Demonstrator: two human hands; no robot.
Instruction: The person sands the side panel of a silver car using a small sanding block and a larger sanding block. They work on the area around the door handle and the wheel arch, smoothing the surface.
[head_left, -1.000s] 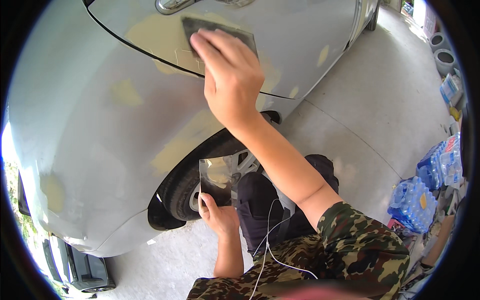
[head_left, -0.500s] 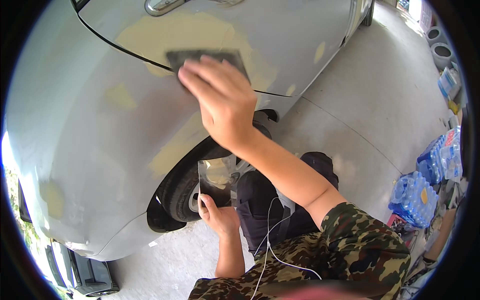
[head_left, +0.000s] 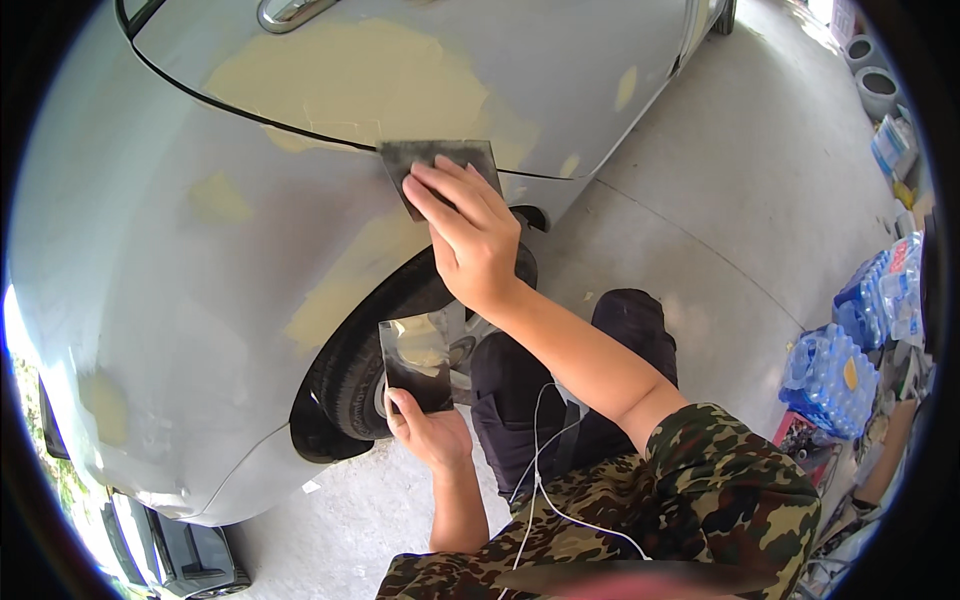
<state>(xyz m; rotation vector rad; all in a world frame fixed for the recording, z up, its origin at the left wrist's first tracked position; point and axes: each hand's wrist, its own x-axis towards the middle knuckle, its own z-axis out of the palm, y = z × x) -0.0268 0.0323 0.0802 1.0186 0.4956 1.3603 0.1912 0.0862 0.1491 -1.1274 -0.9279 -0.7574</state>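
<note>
My right hand [head_left: 470, 230] grips a dark, flat putty spreader [head_left: 400, 165], fingers spread along its face. Its straight far edge lies at the door seam of the silver-grey car [head_left: 160, 300], along the lower border of a large patch of pale yellow body filler [head_left: 340, 80]. Lower down, my left hand [head_left: 432, 430] holds a dark flat plate [head_left: 430, 385] by its near end, thumb on top. A dab of yellow filler [head_left: 422, 343] sits on the plate's far half. The plate is in front of the rear wheel [head_left: 355, 385].
Smaller filler patches mark the panel, one beside the wheel arch [head_left: 345, 285]. Shrink-wrapped bottle packs [head_left: 828, 380] and clutter line the right side. Another dark vehicle [head_left: 185, 550] stands at lower left. A white cable [head_left: 537, 470] hangs over my lap.
My right hand and the spreader have moved down and right, from over the filler patch to its lower edge. My left hand with the plate has shifted slightly left.
</note>
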